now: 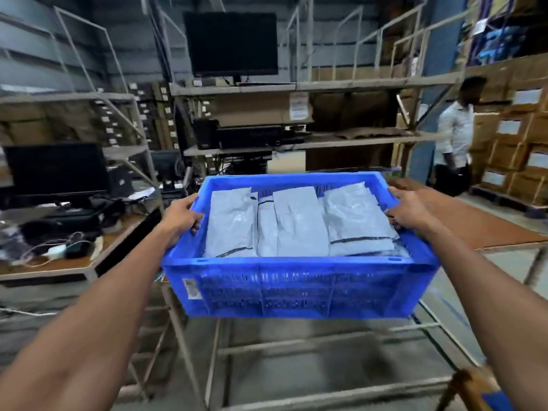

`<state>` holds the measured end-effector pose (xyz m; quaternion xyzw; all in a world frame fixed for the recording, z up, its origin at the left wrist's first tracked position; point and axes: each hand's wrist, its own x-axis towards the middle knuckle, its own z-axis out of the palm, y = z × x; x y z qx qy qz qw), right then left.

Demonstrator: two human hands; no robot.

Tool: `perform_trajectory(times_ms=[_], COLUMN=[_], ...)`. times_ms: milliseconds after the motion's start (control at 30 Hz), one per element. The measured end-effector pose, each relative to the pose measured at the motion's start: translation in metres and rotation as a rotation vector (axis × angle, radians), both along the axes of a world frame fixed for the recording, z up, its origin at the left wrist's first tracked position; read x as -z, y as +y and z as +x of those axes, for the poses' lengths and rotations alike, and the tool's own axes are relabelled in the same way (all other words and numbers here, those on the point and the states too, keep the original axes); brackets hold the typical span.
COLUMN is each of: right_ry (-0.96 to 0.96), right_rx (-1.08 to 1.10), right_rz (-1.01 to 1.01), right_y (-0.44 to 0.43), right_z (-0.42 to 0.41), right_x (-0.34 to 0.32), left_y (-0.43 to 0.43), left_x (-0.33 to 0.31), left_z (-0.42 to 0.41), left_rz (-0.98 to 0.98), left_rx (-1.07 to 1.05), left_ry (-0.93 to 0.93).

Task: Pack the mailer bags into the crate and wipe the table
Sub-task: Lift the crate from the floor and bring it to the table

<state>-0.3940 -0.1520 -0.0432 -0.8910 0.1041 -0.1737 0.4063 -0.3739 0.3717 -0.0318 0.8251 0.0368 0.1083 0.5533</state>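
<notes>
We are seeing two dark monitors (231,43) (56,170), stacked cartons (516,155), and a person (455,134) standing by shelving (296,86).

Beyond the hands stands a metal shelf rack (296,87) with a dark monitor (232,43). Left of them is a cluttered desk (59,262); right, stacked cardboard boxes (513,149). The floor (296,336) is grey concrete.

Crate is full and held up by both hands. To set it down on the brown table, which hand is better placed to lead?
Right, probably. The right hand grips the blue crate on the side nearest the brown table; the left hand is on the far side, over open floor.
</notes>
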Motion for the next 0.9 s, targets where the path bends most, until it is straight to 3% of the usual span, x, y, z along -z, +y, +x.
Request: perform_trajectory(times_ms=[367, 900], right_ry=[0.085, 0.166], right_rx=[-0.028, -0.065], right_rz=[-0.003, -0.058], right_y=[0.164, 0.173], right_z=[0.132, 0.305], right_x=[0.033, 0.072], left_y=[0.143, 0.144], left_x=[0.038, 0.084], left_z=[0.079, 0.264], left_rz=[0.055, 0.105], left_rx=[-0.133, -0.172], left_ry=[0.094, 0.216])
